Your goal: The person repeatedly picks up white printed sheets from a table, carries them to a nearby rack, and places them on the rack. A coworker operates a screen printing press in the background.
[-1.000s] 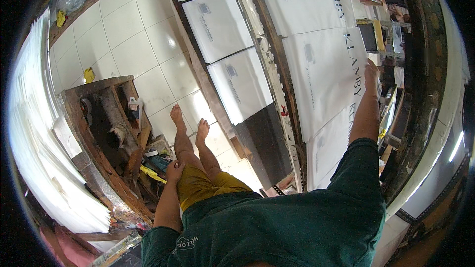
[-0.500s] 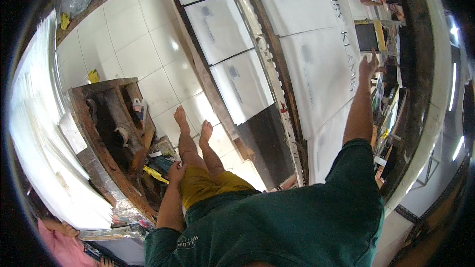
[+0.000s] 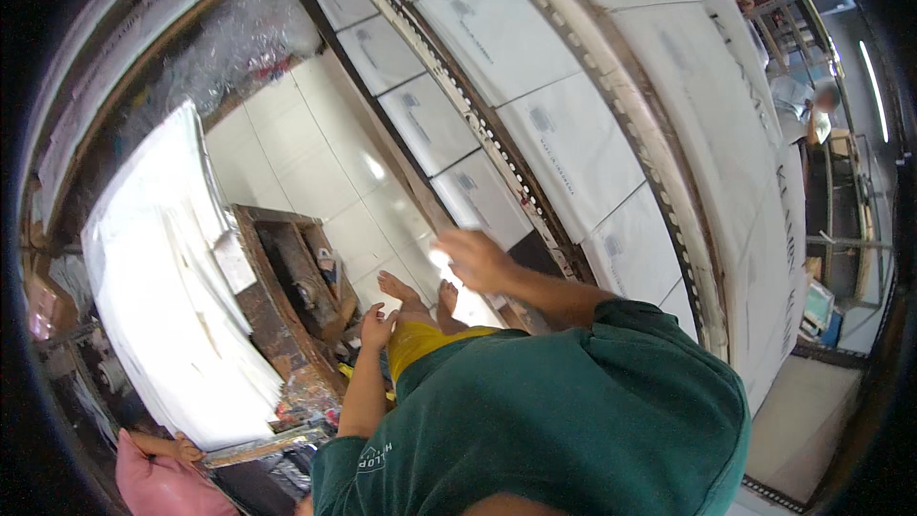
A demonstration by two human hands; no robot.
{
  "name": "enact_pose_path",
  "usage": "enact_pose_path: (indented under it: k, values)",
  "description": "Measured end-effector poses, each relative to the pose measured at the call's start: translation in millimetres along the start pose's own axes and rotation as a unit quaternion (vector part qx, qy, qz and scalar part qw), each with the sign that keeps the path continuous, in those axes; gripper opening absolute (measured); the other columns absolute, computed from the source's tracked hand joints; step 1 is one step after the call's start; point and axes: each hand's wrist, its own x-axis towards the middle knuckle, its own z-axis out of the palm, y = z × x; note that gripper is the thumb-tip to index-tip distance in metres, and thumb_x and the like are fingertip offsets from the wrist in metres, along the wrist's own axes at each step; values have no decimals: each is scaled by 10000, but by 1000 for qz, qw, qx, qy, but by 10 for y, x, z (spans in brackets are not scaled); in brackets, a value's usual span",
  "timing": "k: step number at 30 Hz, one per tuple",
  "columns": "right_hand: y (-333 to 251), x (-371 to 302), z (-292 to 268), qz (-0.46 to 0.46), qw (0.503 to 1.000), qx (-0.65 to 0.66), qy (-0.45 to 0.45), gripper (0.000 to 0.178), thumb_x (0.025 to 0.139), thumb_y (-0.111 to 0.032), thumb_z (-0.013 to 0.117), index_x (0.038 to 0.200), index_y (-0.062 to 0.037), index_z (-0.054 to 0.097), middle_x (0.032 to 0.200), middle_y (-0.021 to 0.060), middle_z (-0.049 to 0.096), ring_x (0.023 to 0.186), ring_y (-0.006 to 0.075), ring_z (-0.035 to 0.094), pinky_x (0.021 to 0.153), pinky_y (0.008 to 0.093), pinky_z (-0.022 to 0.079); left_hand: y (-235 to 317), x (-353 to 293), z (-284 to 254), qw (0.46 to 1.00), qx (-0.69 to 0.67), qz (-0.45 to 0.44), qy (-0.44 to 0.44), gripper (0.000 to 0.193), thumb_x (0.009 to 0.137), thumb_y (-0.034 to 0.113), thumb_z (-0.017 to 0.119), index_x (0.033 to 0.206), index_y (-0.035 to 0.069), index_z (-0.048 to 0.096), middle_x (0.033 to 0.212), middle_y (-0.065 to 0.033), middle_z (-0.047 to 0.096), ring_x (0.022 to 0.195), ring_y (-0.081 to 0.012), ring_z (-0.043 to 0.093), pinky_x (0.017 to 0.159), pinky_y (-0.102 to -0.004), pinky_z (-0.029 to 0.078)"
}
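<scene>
My left hand [image 3: 378, 327] hangs beside my left thigh, its fingers apart and nothing seen in them. It is nearest to an old wooden box frame [image 3: 287, 349] with open compartments. In front of my body my right hand [image 3: 475, 260] reaches over the tiled floor, smeared by motion, so its grip is hard to read. A large stack of white sheets [image 3: 172, 306] lies to the left of the wooden frame. To my right, white printed packages [image 3: 573, 148] sit in rows on rack shelves.
Crumpled clear plastic [image 3: 239, 38] lies at the far left. Perforated metal shelf edges [image 3: 659, 172] run close along my right side. Another person in pink [image 3: 172, 483] is at the lower left, and one more [image 3: 798, 105] stands at the far right. White floor tiles [image 3: 320, 162] stretch ahead.
My right hand has come down from the upper right shelf to in front of my body. My left hand has lifted off my thigh slightly. The view has turned, showing more shelves.
</scene>
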Motion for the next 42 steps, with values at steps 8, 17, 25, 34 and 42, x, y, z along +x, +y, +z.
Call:
enact_pose_path:
  k: [8,17,25,34,42]
  values:
    - [530,-672,543,329,858,53,-391,536,770,-273,550,1270,-139,411,1194,216,490,1107,314,481,936,393,370,546,259,-793,989,98,110,19,572,672,425,692,1090,53,571,877,-141,603,814,-253,592,748,-337,467]
    - [1430,-30,639,371,919,134,14,374,758,-194,583,1110,-76,538,921,137,611,806,217,584,713,322,469,1225,276,-1313,987,70,131,53,592,674,466,682,1115,92,557,967,-147,607,887,-248,591,774,-352,469]
    - [2265,674,876,44,873,-116,-472,472,770,-273,588,1173,-41,508,1138,197,521,1030,311,515,869,383,413,1604,-248,-1557,964,-94,171,178,620,685,464,683,1136,66,534,974,-155,595,891,-282,577,795,-365,454]
    - [2158,2923,1027,248,918,56,-305,388,712,-81,575,1093,-7,563,840,120,591,547,181,523,519,298,431,1824,-931,-1675,894,-297,160,295,525,762,388,650,1165,83,508,994,-122,577,912,-220,563,800,-323,453]
    - [2059,3380,1750,153,884,106,-429,455,678,-28,507,1130,19,533,917,143,587,752,206,569,621,314,459,1715,-1300,-1611,723,-543,162,395,386,822,193,615,1149,28,496,954,-44,583,821,-125,554,768,-245,439]
